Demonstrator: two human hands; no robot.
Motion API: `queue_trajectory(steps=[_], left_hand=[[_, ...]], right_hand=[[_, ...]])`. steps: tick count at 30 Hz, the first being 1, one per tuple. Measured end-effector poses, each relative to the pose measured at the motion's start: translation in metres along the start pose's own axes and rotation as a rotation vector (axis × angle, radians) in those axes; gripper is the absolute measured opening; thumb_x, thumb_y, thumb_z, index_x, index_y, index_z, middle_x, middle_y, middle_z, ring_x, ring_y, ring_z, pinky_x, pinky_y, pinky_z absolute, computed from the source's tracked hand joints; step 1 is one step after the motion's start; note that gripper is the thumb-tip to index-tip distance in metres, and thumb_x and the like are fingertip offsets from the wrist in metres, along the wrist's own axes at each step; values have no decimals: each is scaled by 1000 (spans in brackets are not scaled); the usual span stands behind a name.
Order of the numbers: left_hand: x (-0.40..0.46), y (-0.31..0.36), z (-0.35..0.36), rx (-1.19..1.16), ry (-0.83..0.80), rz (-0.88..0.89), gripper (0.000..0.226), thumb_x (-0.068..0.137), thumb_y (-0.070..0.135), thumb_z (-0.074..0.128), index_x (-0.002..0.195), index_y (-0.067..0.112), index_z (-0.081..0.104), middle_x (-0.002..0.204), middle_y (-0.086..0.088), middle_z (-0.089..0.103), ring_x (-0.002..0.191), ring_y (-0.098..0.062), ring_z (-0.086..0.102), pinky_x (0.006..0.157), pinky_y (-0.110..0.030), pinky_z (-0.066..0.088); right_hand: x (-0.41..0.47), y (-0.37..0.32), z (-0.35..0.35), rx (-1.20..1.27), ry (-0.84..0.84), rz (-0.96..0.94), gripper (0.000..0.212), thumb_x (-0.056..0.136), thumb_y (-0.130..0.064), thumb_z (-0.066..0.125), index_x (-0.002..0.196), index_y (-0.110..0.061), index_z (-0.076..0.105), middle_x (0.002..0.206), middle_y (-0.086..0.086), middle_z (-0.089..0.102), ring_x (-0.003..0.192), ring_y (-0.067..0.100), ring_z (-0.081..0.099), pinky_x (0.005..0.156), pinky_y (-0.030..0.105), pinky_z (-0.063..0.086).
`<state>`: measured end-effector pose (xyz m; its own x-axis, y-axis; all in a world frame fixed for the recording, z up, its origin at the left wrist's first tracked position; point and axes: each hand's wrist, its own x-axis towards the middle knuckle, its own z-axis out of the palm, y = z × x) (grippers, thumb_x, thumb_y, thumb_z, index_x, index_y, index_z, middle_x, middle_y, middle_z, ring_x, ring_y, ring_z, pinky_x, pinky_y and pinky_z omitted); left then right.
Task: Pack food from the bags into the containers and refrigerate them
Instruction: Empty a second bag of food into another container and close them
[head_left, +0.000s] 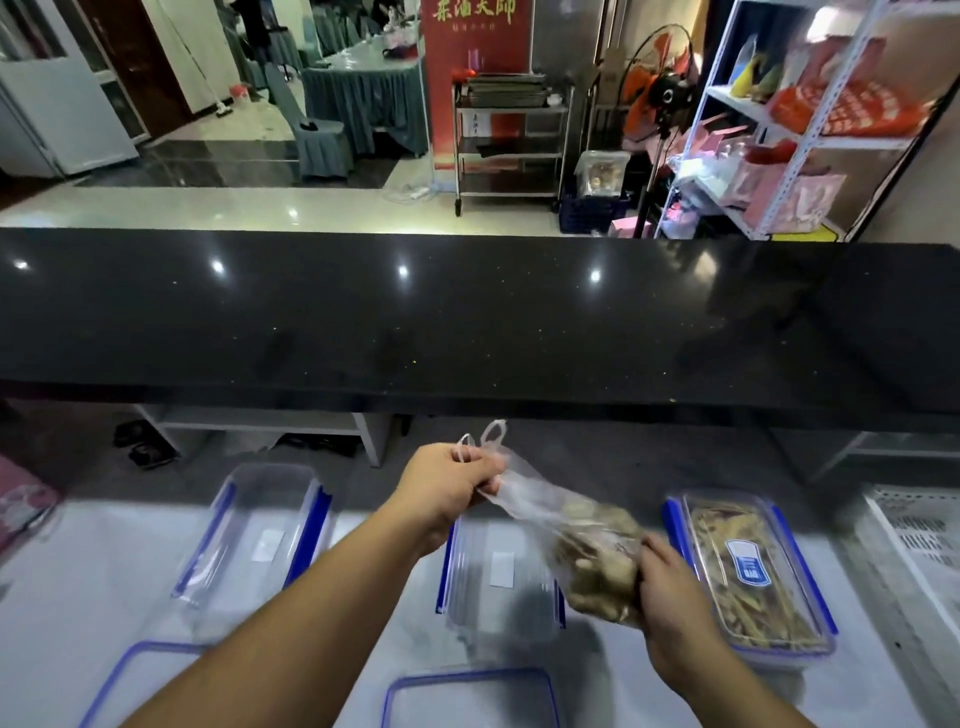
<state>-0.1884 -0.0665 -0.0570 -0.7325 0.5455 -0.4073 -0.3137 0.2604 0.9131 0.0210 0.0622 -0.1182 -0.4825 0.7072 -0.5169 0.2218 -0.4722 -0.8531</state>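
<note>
A clear plastic bag (582, 535) of pale brown food hangs tilted over the middle container (498, 618), which is open with blue clips. My left hand (447, 483) grips the bag's handles at its top. My right hand (670, 582) holds the bag's full bottom end from the right. An open container (260, 535) stands to the left with nothing in it. A lidded container (753, 571) at the right holds tan strips of food. Two blue-rimmed lids (467, 696) lie near the front edge, the other lid (140, 675) at the left.
The containers stand on a white table (93, 597). A black counter (467, 322) runs across just beyond it, higher up. A perforated metal tray (914, 535) lies at the far right. A pink packet (21, 504) sits at the left edge.
</note>
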Motion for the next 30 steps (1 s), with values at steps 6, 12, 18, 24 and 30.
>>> queue_trajectory(steps=[6, 12, 18, 24, 30], left_hand=[[16, -50, -9, 303, 52, -14, 26, 90, 11, 71, 67, 16, 80, 70, -9, 76, 60, -18, 61, 62, -31, 50], [15, -85, -2, 726, -83, 21, 20, 91, 20, 63, 73, 15, 71, 73, -1, 70, 67, -19, 61, 68, -41, 56], [10, -85, -18, 897, 72, 227, 30, 98, 36, 61, 126, 28, 68, 123, 4, 66, 105, -19, 65, 92, -35, 55], [8, -101, -36, 856, 42, 55, 35, 98, 19, 61, 131, 31, 59, 111, 2, 68, 86, -21, 66, 70, -33, 57], [10, -92, -34, 856, 12, 138, 59, 91, 28, 74, 145, 31, 51, 137, 1, 56, 115, -20, 63, 97, -33, 55]], right_hand=[[-1, -18, 16, -197, 66, -308, 30, 106, -17, 50, 79, -19, 63, 76, 8, 63, 71, 22, 54, 67, 38, 42], [-9, -29, 39, -438, 30, -445, 28, 108, -24, 46, 83, -25, 57, 65, 0, 55, 61, 15, 51, 62, 38, 47], [-8, -52, 54, -707, -6, -619, 22, 109, -30, 45, 88, -27, 51, 65, -15, 54, 57, 4, 46, 52, 17, 39], [-13, -82, 69, -963, -75, -740, 17, 109, -34, 42, 95, -34, 51, 79, -10, 58, 70, 6, 54, 59, 23, 45], [-17, -100, 78, -1063, -105, -922, 13, 108, -29, 44, 104, -33, 55, 91, -10, 59, 76, 10, 58, 65, 34, 50]])
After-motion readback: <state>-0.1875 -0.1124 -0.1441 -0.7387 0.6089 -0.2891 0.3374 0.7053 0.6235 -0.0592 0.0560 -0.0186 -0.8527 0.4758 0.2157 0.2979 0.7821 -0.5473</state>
